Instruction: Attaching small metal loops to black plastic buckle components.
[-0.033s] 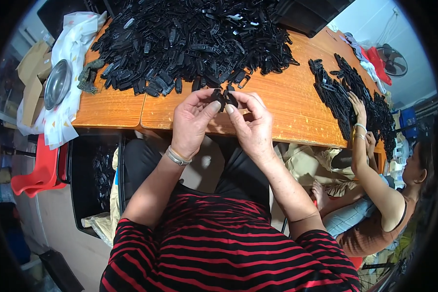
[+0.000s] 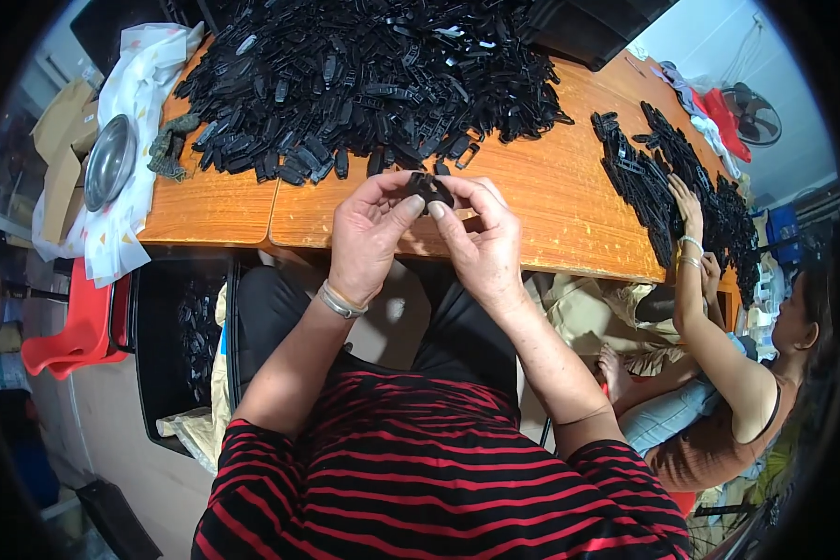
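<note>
Between my fingertips, just above the near edge of the table, is a small black plastic part (image 2: 430,188); two dark pieces seem to meet there, and the fingers partly hide it. My left hand (image 2: 371,229) pinches its left side between thumb and fingers. The right side is pinched by my right hand (image 2: 484,233), thumb tip close to the other thumb. Straight beyond my hands lies a big heap of similar black plastic parts (image 2: 345,84), mostly long narrow pieces, some with open frames.
On the right, a co-worker's hand (image 2: 688,207) rests at rows of black parts (image 2: 630,177) on the wooden table (image 2: 569,219). A metal bowl (image 2: 110,163) sits on white plastic sheeting at the left. Below are a black bin (image 2: 149,364) with more parts and a red chair (image 2: 70,331).
My fingertips have drawn slightly closer. The two dark pieces, apart a moment before with a gap between them, now look joined or touching.
</note>
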Available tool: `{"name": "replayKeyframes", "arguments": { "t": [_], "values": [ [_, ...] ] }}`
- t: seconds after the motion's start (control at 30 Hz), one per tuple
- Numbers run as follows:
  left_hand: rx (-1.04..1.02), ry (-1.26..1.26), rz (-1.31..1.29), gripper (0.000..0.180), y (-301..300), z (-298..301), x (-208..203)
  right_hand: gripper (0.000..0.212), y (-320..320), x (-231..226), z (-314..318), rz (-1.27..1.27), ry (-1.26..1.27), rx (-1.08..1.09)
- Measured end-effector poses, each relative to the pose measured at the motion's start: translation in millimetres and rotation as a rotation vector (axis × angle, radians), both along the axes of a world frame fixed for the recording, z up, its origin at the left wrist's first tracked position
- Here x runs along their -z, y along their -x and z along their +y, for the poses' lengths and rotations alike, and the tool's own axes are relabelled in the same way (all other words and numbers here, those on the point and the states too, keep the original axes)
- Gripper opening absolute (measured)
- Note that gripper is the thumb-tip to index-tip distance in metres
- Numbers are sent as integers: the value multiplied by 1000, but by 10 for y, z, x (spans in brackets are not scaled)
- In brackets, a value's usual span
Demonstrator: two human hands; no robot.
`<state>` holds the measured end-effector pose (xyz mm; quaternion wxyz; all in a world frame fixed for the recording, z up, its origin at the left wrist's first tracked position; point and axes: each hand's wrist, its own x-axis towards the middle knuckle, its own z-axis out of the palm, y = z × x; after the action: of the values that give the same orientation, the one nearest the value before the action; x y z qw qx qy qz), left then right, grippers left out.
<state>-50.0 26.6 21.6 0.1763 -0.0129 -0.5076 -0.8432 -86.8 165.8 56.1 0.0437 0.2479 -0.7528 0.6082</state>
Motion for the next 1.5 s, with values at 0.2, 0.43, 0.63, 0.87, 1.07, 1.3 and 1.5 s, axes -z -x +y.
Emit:
{"name": "replayKeyframes", "arguments": {
  "t": [0.2, 0.43, 0.63, 0.87, 1.07, 1.3, 1.5],
  "values": [
    [34, 32, 36, 29, -4, 13, -2, 27, 18, 9, 25, 149, -90, -6],
    [-80, 218, 26, 30, -91, 172, 12, 32, 0, 177, 37, 346, -202, 58],
    [-209, 363, -45, 18, -109, 171, 243, 41, -138, 331, -58, 430, -215, 107],
    [134, -8, -83, 28, -193, 184, 41, 49, -235, 488, -149, 301, -140, 10],
    [203, 12, -152, 27, -156, 92, 80, 52, -200, 431, -101, -11, -245, -108],
    [-266, 1352, 98, 15, 180, -342, 18, 18, 768, 360, 429, 348, -557, 113],
    [-214, 1686, 236, 24, 434, -481, 85, 15, 1266, 405, 340, 604, -792, 51]
  ]
}}
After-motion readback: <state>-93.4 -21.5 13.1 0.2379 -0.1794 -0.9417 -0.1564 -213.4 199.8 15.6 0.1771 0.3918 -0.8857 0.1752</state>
